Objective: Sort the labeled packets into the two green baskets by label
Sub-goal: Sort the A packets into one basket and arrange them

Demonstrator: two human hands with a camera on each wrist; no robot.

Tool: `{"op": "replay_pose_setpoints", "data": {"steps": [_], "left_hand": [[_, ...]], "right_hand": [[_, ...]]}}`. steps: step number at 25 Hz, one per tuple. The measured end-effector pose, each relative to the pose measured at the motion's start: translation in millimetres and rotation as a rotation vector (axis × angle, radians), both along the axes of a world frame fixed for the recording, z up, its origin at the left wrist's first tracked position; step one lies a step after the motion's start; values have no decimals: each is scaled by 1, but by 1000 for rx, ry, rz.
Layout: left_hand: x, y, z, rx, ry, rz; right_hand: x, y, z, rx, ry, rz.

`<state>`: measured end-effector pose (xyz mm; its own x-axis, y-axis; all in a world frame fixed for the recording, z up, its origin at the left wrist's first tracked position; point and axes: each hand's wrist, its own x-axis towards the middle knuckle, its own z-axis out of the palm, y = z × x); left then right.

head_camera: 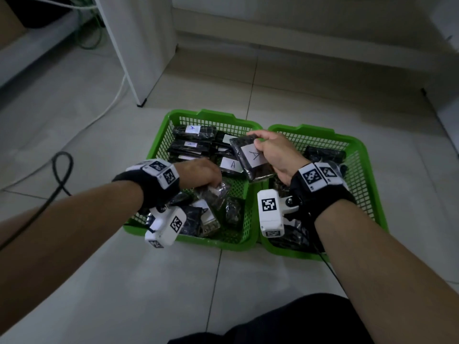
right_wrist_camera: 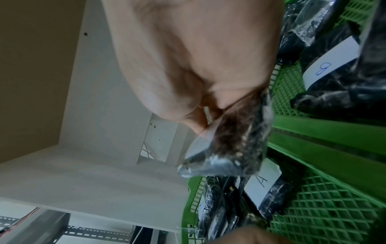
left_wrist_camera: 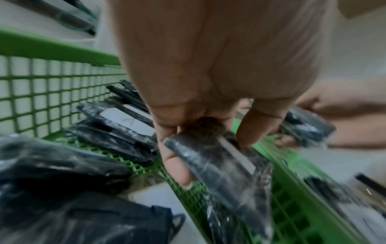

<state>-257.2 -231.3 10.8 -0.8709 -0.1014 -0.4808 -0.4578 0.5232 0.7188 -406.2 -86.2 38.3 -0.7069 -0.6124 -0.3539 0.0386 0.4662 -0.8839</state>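
Two green baskets sit side by side on the floor: the left basket [head_camera: 159, 142] and the right basket [head_camera: 361, 155]. Both hold black plastic-wrapped packets with white labels. My right hand [head_camera: 272, 151] grips a packet marked A [head_camera: 250, 157] above the rims where the baskets meet; the same packet [right_wrist_camera: 234, 143] shows under my right hand [right_wrist_camera: 198, 69] in the right wrist view. My left hand [head_camera: 198, 171] pinches another packet [head_camera: 213, 193] low over the left basket; its label faces away. In the left wrist view that packet [left_wrist_camera: 219, 166] hangs from my left hand [left_wrist_camera: 208, 128].
Several A-labelled packets [head_camera: 193, 139] lie at the back of the left basket. A B-labelled packet [right_wrist_camera: 332, 64] lies in the right basket. A white cabinet panel [head_camera: 141, 45] stands behind on the left, with a black cable [head_camera: 59, 175] on the tiled floor.
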Motion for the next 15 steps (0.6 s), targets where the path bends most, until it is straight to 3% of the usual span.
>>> {"op": "replay_pose_setpoints", "data": {"steps": [1, 4, 6, 8, 15], "left_hand": [[-6, 8, -4, -23, 20, -18], [-19, 28, -13, -69, -152, -171], [-26, 42, -13, -150, -198, -122], [-32, 45, -18, -208, -262, -210], [-15, 36, -12, -49, -245, -126]], "right_hand": [[0, 1, 0, 12, 7, -7], [1, 5, -1, 13, -110, 35], [0, 7, 0, -26, -215, 78], [-4, 8, -3, -2, -203, 104], [-1, 5, -8, -57, -241, 56]]}}
